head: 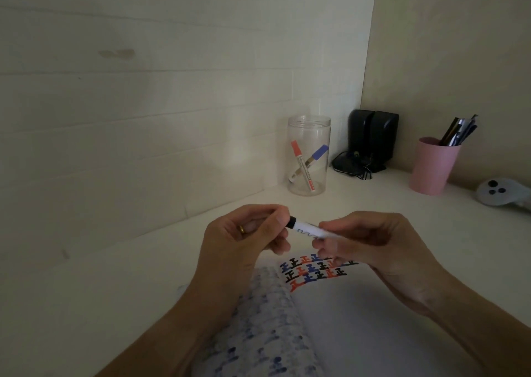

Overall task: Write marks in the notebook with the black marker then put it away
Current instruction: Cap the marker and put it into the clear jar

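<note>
I hold the black marker [304, 228], a white barrel with a black end, level above the open notebook [359, 319]. My right hand [370, 244] grips the barrel. My left hand [244, 238], with a gold ring, pinches the black end; whether that is the cap going on or off is unclear. The notebook's right page carries rows of black, red and blue marks [313, 270] near its top. Its left page shows blotchy blue bleed-through.
A clear plastic jar [309, 155] with a red and a blue marker stands behind the notebook by the wall. Black speakers [373, 138] sit in the corner. At right are a pink cup [431, 170] of pens and a grey controller [500, 195].
</note>
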Demonstrator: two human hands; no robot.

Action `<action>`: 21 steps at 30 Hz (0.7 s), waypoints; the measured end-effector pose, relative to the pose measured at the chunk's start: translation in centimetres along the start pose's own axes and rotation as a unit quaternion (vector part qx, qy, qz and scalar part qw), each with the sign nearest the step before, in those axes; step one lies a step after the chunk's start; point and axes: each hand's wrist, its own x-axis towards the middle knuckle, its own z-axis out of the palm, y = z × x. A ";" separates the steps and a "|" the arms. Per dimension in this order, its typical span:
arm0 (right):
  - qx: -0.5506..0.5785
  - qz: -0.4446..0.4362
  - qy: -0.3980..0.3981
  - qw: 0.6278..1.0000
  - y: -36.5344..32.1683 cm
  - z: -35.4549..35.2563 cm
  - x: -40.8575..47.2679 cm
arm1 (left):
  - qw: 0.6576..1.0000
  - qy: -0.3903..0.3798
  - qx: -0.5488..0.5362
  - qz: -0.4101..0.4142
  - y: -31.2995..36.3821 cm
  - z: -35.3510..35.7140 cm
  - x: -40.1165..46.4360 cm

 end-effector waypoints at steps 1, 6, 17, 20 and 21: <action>-0.012 0.012 -0.018 1.000 0.0 0.1 0.0 | 1.000 0.002 -0.026 0.002 0.2 0.2 0.1; 0.061 0.059 -0.068 0.994 -0.3 -0.1 0.0 | 0.991 -0.018 0.128 0.045 -0.6 -1.2 0.2; 0.089 0.109 -0.097 0.985 2.1 -1.0 0.6 | 0.822 0.001 0.549 0.151 -1.6 -3.4 0.5; 0.079 0.113 -0.086 0.987 1.8 -0.9 0.5 | 0.809 -0.007 0.566 0.157 -2.1 -3.4 0.8; 0.070 0.117 -0.074 0.988 1.4 -0.7 0.4 | 0.807 -0.007 0.570 0.158 -2.1 -3.5 0.8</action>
